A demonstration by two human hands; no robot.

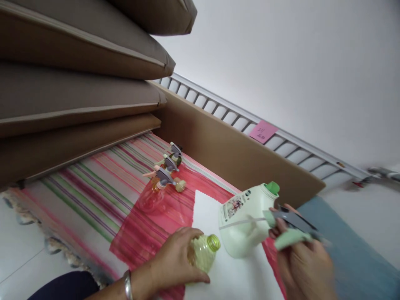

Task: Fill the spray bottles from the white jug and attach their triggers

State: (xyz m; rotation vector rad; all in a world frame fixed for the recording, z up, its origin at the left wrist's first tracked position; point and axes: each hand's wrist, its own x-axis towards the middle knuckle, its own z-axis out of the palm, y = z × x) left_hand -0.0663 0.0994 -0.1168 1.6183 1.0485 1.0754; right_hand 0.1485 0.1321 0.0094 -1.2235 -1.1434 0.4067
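My left hand [173, 260] is wrapped round a clear yellow-green bottle [204, 254], whose threaded neck is uncovered and tilts to the right. In my right hand [304, 260] is a grey and mint-green trigger spray head [295, 225], slightly blurred. Its thin pale dip tube points left, across the front of a large pale green jug [240, 208]. That jug has a printed label and a green top, and stands on a white sheet [204, 208] between my hands. The spray head and the bottle are apart.
Several spray bottles [164, 177] with grey triggers stand beyond my left hand on a red see-through sheet [143, 233] over a striped cloth [84, 187]. Brown cushions [78, 91] are stacked left. Behind are a tan board [218, 141], a radiator [200, 100] and a pink note [263, 131].
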